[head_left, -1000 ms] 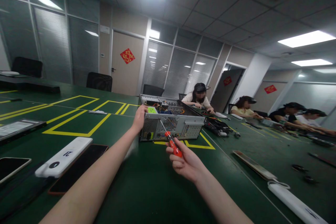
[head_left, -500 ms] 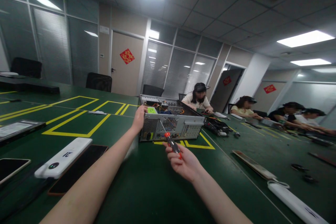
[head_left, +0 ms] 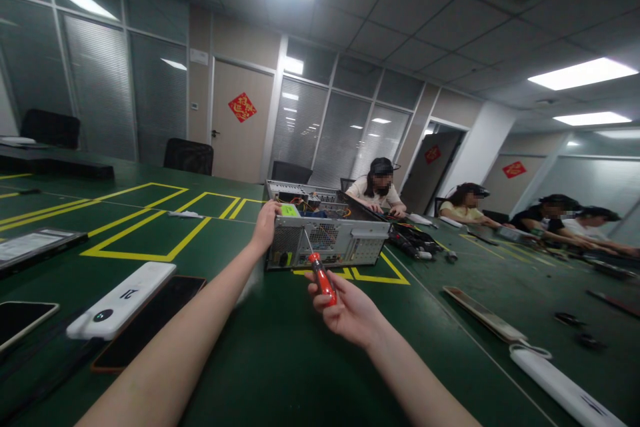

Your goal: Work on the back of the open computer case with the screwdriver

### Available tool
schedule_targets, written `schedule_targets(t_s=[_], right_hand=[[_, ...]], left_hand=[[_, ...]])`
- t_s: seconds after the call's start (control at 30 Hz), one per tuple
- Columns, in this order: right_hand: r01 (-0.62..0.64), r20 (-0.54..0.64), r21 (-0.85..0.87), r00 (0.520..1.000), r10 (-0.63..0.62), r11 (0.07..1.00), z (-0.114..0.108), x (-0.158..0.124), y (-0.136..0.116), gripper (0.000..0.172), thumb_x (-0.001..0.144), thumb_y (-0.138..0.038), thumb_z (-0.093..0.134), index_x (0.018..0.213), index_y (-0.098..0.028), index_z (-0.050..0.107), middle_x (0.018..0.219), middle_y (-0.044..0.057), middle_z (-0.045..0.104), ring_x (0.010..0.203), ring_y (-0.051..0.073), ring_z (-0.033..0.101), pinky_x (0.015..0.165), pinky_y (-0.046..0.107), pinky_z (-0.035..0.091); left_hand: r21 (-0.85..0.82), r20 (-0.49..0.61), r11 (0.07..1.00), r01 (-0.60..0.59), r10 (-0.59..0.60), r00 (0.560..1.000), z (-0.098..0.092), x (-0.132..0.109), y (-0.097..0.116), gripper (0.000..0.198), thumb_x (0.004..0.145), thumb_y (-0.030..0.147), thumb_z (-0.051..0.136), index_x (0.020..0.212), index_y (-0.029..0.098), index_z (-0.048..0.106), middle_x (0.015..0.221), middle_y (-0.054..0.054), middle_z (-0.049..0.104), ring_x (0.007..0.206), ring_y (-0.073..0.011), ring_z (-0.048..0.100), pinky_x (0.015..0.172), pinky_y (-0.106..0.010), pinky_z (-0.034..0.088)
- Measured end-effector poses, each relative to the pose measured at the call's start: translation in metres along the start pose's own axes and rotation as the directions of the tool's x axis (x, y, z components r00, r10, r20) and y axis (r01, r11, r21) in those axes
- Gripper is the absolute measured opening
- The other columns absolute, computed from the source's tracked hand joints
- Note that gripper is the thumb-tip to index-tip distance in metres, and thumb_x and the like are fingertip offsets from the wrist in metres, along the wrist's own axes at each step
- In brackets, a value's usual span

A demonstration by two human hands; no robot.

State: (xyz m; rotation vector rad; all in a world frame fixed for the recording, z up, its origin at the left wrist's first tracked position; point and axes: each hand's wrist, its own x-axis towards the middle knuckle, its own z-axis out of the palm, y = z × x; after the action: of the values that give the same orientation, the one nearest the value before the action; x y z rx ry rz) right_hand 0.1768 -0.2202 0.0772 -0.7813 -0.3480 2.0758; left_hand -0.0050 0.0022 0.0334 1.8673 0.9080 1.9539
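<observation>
An uncovered grey computer case (head_left: 369, 250) lies on the green table, its back panel turned toward me and wires showing inside. My left hand (head_left: 265, 227) grips the case's near left top corner, beside a part with a yellow-green label (head_left: 289, 211). In my right hand (head_left: 353, 307), the fingers are closed round the red and black handle of a screwdriver (head_left: 324, 280). Its thin shaft slants up to the back panel, left of the round fan grille. Whether the tip sits in a screw is too small to tell.
A white power bank (head_left: 123, 300) and dark phones lie at left, near a hard drive (head_left: 40, 247). Right of the case sits a black heap of parts (head_left: 415, 240). A long flat strip (head_left: 483, 313) and a white device (head_left: 560, 387) lie at right. Several people work beyond.
The screwdriver handle has turned, so more red faces me, and its lower end has shifted left. My right fingers have moved slightly with it. My left hand and the case stay put.
</observation>
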Motion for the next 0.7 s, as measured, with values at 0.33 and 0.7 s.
schedule_targets(t_s=[0.33,0.7], right_hand=[[-0.040,0.076,0.079,0.996,0.034,0.996,-0.016,0.007,-0.007,0.025,0.100,-0.034,0.043,0.085,-0.015,0.047,0.059,-0.009,0.035,0.039,0.000,0.030,0.034,0.008,0.017],[-0.021,0.157,0.042,0.987,0.014,0.999,-0.018,0.006,-0.012,0.028,0.102,-0.037,0.036,0.108,-0.014,0.049,0.070,-0.004,0.048,0.042,0.001,0.033,0.033,0.007,0.017]], left_hand=[[0.013,-0.010,1.000,0.008,-0.007,1.000,0.000,0.000,-0.003,0.035,0.095,0.030,0.025,0.073,0.023,0.051,0.105,-0.005,0.067,0.120,-0.0206,0.054,0.113,-0.039,0.037],[0.004,0.012,1.000,-0.009,0.009,1.000,-0.001,0.000,0.001,0.034,0.094,0.030,0.026,0.073,0.023,0.051,0.103,-0.005,0.066,0.116,-0.0203,0.055,0.113,-0.039,0.037]])
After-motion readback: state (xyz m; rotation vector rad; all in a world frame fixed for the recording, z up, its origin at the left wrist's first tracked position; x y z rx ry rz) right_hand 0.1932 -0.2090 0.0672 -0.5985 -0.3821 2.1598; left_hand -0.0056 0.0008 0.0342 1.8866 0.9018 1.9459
